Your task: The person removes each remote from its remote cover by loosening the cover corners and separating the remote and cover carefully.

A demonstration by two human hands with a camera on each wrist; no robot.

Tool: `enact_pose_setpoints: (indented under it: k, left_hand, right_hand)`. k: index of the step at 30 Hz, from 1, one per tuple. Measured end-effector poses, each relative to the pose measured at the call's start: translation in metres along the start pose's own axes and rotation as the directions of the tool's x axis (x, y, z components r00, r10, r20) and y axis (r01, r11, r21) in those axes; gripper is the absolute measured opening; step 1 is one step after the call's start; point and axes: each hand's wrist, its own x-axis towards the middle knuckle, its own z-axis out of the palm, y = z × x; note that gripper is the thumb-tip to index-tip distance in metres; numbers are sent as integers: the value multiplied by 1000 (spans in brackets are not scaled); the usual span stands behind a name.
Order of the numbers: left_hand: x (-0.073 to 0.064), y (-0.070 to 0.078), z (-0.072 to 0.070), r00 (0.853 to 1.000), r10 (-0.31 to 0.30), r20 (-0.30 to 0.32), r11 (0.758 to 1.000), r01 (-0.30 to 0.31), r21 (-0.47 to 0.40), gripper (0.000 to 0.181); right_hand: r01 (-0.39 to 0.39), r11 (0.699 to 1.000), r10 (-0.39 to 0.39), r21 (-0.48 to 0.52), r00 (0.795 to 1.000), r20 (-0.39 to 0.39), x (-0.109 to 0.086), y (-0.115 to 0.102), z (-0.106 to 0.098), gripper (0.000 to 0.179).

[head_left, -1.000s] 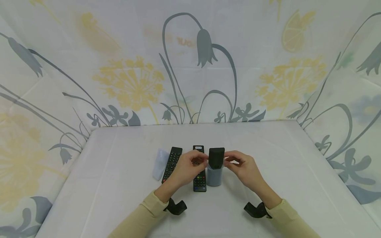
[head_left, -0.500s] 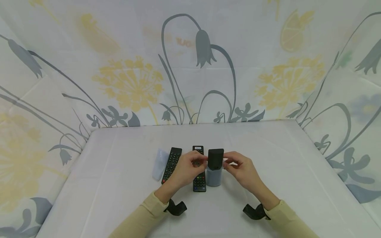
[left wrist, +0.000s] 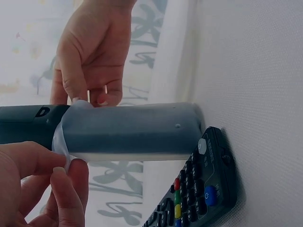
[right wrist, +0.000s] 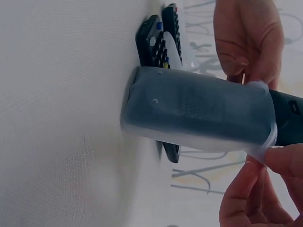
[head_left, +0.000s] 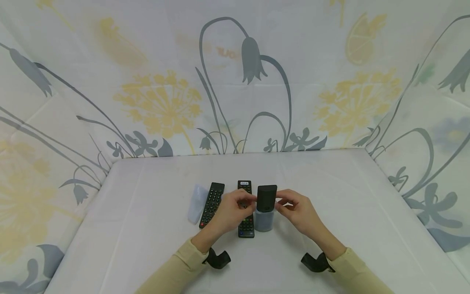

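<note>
A black remote control stands upright on the table, its lower part inside a translucent bluish sleeve. The sleeve's rim wraps around the remote, and the dark body shows through its wall. On one side my left hand pinches that rim between thumb and fingers. Across from it my right hand pinches the opposite edge, seen close up in the right wrist view as a pulled corner of film. The sleeve's closed end meets the tabletop.
A second black remote with coloured buttons lies just left of the sleeve, partly behind my left hand. Further left are another black remote and a loose translucent sleeve. Patterned cloth walls the table's back and sides.
Both hands have come down very slightly, and the remote's top sits a touch lower in the head view. The grips and the other things look the same.
</note>
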Motion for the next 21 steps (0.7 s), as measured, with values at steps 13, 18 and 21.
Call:
enact_pose_setpoints:
  k: [13,18,21]
  left_hand:
    - [0,-2,2,1000,-23,1,1000,23,6,18]
    - [0,-4,4,1000,-25,-1,999,25,22,19]
    - [0,-4,4,1000,-27,0,999,27,24,19]
  right_hand:
    - [-7,999,9,-47,999,37,0,3,0,31]
    - [-28,998,31,-53,998,54,0,3,1,30]
    - [-34,997,38,-62,997,60,0,3,1,30]
